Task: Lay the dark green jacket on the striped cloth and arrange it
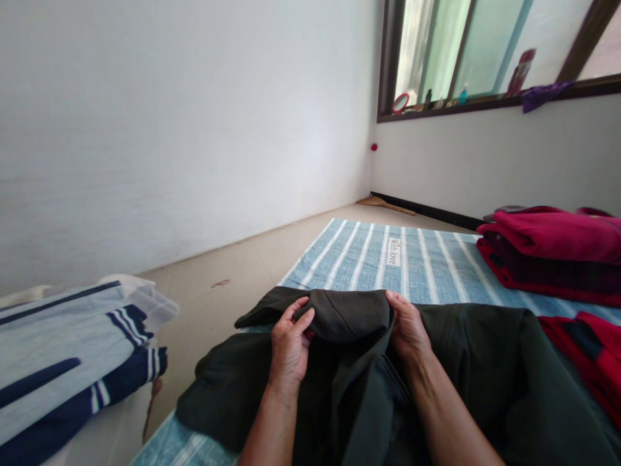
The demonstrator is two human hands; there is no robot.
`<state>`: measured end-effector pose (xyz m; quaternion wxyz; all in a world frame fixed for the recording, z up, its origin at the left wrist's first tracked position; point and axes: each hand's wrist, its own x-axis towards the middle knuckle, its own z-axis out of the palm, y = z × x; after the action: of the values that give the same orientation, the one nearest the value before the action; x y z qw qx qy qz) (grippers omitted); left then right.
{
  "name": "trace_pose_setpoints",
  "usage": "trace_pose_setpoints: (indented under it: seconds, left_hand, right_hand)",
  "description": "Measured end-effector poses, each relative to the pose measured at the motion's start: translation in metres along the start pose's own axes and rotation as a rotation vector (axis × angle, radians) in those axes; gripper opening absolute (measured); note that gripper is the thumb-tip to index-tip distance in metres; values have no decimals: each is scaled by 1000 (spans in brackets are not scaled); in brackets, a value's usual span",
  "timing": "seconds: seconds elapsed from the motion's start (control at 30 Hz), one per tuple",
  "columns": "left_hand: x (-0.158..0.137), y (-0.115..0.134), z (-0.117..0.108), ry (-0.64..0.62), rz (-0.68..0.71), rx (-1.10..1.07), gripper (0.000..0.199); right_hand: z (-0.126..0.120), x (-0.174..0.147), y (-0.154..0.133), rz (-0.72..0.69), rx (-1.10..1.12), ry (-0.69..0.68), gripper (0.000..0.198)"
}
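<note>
A dark olive garment [466, 362] lies spread on a blue and white striped mat [383, 255]. My left hand [290, 343] pinches a raised fold of the garment at its far edge, thumb on top. Close beside it, my right hand [408, 329] grips the same fold from the right. The fold bulges up between the two hands. Both forearms reach in from the bottom of the view over the cloth.
Folded red and maroon clothes [553, 249] are stacked at the right on the mat; another red piece [589, 353] lies nearer. A grey and navy striped garment [63, 362] sits at the left. White walls, a beige floor and a window sill [485, 103] with small items lie beyond.
</note>
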<state>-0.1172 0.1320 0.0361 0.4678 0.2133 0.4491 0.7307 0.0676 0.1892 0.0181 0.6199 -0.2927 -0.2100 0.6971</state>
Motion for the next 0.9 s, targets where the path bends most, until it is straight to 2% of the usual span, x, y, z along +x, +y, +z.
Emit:
trace_pose_setpoints:
  seconds: [0.9]
  left_hand:
    - [3,-4,-3,38,-20,30,46]
  right_hand:
    - [-2,1,1,14,18,-19,24]
